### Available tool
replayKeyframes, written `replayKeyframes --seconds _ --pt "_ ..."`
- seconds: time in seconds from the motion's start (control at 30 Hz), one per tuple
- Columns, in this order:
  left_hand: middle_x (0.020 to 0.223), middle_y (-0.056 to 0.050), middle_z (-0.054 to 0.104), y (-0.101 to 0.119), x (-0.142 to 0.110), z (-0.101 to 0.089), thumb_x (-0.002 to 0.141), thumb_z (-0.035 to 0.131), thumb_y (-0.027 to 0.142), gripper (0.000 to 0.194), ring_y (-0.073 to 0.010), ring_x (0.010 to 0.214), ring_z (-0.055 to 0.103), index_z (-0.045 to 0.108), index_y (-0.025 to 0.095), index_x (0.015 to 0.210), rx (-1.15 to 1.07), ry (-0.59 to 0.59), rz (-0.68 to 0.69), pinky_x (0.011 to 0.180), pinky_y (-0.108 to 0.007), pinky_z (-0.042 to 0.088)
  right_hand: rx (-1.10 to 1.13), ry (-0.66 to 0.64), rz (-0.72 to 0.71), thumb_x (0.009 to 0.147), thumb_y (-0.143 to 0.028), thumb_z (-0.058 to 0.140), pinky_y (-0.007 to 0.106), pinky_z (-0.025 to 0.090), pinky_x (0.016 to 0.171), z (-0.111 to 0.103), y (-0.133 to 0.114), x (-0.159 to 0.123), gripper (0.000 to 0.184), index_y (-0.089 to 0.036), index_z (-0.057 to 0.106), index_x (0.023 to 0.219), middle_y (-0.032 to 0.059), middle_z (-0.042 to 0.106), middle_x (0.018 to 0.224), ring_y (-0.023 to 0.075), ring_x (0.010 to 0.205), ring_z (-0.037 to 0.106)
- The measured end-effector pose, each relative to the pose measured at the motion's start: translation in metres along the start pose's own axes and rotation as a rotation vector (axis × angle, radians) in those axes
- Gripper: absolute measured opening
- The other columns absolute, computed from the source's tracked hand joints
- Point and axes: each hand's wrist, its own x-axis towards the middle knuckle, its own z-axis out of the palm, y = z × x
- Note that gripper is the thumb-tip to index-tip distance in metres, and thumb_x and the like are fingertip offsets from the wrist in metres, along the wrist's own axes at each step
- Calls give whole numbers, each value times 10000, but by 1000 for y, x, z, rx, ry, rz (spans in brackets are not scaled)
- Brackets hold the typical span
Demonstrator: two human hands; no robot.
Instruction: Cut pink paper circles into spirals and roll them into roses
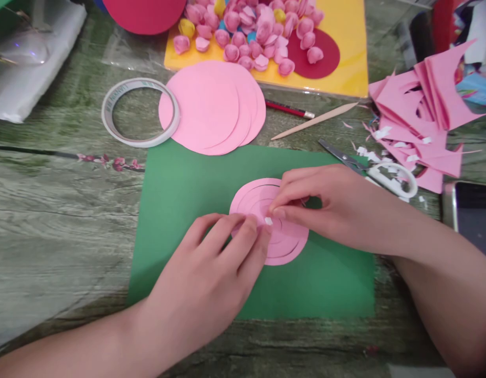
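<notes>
The pink cut circle [282, 241] lies near the frame's centre. My left hand [219, 262] rests on it, not grasping; my right hand [325, 210] pinches near its middle, on what I cannot tell. It seems light, easily torn; better hold the rim.

a pink spiral-cut paper disc [284, 244] lies flat on green paper [180, 189].

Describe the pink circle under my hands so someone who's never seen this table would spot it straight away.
Find the large green sheet in the middle. The pink circle lies on it, beneath the fingers of the left hand and right hand. Curved lines ring its face, unlike the plain, overlapping pink circles beyond.
</notes>
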Motion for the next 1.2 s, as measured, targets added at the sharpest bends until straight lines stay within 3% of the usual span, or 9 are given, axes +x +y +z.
replayKeyframes --seconds 0.83,1.2 --pt "1084 -90 599 4 3 -1 774 418 62 427 -250 986 512 565 148 1166 35 -54 -48 788 -407 415 -20 -4 -8 837 -203 520 261 366 581 -1 -2 0 201 -200 712 779 6 616 738 137 669 544" --pt "1055 -97 577 5 2 0 771 445 49 447 -260 1084 487 560 221 1167 37 -15 -112 816 -430 391 -102 -16 -93 857 -196 471 266 368 631 -1 1 -2 193 -183 663 844 24 623 780 150 713 554"
